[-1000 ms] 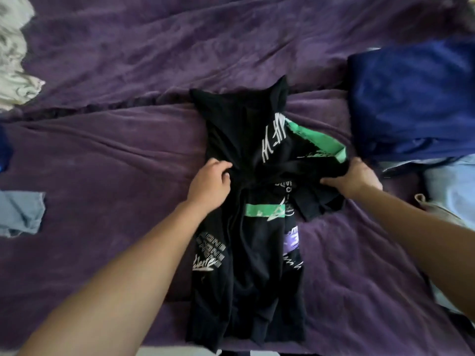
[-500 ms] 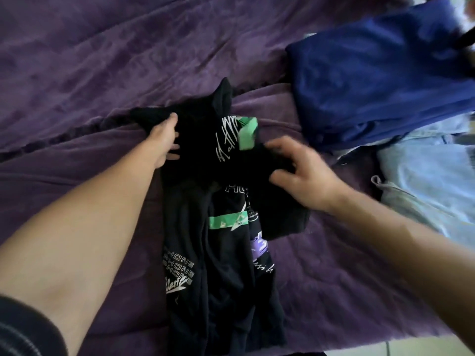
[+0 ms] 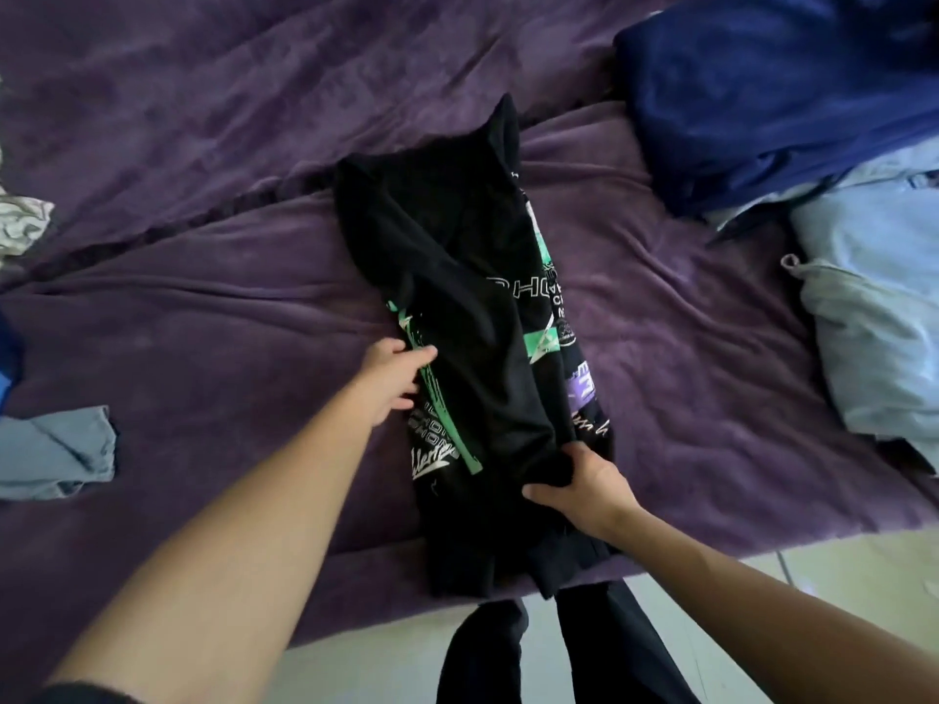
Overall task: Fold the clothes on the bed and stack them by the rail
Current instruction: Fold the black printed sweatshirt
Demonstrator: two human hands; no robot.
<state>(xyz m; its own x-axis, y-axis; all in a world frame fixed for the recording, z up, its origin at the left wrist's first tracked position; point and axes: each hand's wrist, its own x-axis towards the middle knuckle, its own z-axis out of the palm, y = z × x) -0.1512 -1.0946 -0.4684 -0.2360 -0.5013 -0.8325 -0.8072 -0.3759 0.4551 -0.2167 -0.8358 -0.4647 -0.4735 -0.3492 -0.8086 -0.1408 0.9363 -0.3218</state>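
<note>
A black hoodie [image 3: 472, 317] with green, white and purple print lies lengthwise in the middle of the purple bed cover [image 3: 203, 307], its hood pointing away from me. One sleeve is folded diagonally across its body. My right hand [image 3: 584, 480] pinches the cuff end of that sleeve low on the garment. Along the hoodie's left edge my left hand [image 3: 394, 378] rests with fingers out against the green stripe.
A dark blue garment [image 3: 772, 94] lies at the back right, partly over light blue clothes [image 3: 874, 322]. A grey-blue piece [image 3: 51, 454] lies at the left, and a pale patterned cloth [image 3: 20, 226] at the far left. Pale floor tiles [image 3: 838, 566] show past the bed's near edge.
My right hand has drawn the sleeve down across the hoodie toward me. My left hand has slid from the shoulder down to the left edge. The camera view has shifted left.
</note>
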